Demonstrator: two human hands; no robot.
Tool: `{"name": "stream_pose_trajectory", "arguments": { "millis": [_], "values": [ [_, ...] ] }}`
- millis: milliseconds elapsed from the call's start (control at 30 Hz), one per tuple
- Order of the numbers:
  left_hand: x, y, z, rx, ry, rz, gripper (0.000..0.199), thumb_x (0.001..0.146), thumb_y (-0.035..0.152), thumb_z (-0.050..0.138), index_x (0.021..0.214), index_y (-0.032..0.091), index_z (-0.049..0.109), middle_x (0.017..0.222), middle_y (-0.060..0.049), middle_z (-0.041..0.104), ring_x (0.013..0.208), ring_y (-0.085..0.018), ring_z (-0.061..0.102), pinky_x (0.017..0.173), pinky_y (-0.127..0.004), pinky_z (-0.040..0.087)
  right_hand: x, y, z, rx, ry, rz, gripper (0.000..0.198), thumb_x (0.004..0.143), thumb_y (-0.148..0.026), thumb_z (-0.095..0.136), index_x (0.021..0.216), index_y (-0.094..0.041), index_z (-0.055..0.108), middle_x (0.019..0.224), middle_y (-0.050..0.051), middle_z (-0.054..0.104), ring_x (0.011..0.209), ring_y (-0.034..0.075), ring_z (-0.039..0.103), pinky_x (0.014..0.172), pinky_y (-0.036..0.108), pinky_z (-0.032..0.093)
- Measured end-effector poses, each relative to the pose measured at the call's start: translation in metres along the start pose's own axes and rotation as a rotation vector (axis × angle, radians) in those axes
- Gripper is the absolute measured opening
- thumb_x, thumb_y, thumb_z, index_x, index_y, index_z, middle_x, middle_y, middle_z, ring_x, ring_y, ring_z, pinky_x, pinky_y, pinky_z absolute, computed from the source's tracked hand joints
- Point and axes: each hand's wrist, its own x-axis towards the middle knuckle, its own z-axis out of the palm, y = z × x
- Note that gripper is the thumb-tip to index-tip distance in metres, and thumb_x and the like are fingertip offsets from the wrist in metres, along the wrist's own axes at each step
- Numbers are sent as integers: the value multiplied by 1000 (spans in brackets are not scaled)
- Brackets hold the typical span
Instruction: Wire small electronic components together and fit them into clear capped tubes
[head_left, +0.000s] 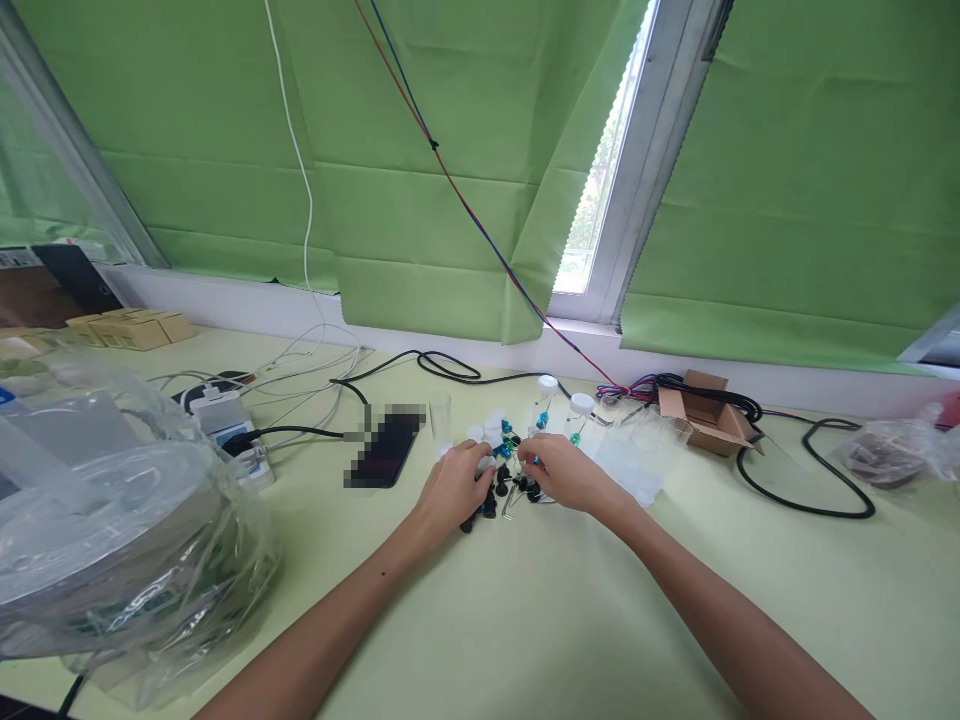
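Note:
My left hand (454, 486) rests at the left of a pile of small parts, its fingers curled round a white round piece (486, 466) that looks like a bottle cap. Across from it, my right hand (568, 474) has its fingers pinched together over the pile; a speck of blue shows at the fingertips, too small to name. Between the hands lie small blue-green parts (505, 450), black knob-like parts (502, 480) and thin bent metal keys (510, 502). Two clear vials with white caps (547, 384) stand behind, blue and green parts inside them.
An uncapped clear vial (441, 418) and a phone (390, 455) lie left of the hands. Farther left are a power strip (244, 450) and a large plastic-wrapped spool (127, 530). Clear plastic bags (630, 470), an open cardboard box (705, 420) and a black cable (840, 512) are at right.

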Motion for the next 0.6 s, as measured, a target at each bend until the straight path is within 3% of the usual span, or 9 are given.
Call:
{"name": "stream_pose_trajectory", "arguments": {
  "millis": [600],
  "values": [
    [3, 0, 1, -28, 24, -101, 13, 83, 27, 55, 88, 22, 67, 97, -6, 70, 90, -24, 63, 70, -30, 43, -1, 2, -1, 7, -6, 7, 18, 87, -6, 49, 81, -18, 60, 77, 3, 59, 72, 16, 54, 66, 25, 36]
  ]
}}
